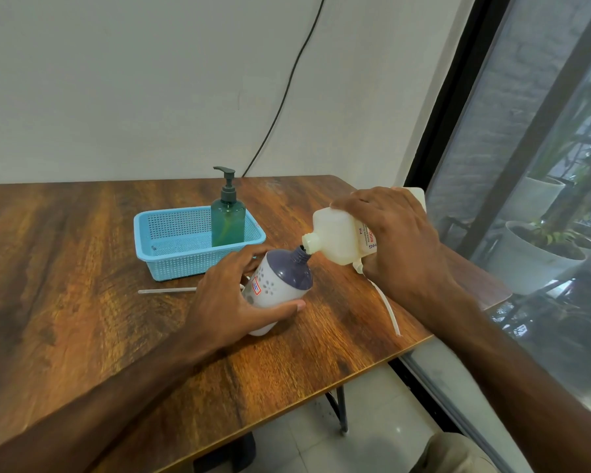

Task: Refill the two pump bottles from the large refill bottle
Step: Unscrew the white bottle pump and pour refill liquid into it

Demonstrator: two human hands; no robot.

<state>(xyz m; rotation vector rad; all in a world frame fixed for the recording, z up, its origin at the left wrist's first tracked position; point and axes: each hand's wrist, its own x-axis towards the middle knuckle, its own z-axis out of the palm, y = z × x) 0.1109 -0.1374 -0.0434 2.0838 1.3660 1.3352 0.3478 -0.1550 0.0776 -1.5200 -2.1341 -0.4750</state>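
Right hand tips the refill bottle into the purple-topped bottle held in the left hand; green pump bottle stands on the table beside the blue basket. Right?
One error: the head view shows the green pump bottle standing inside the blue basket, not beside it. The rest holds: the right hand tips the refill bottle at the neck of the purple-topped bottle, which the left hand holds.

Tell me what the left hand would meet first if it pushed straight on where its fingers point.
The left hand holds the tilted pump bottle, so that goes with it. Ahead, its open neck would first meet the spout of the refill bottle; they look nearly touching, though depth is unclear.
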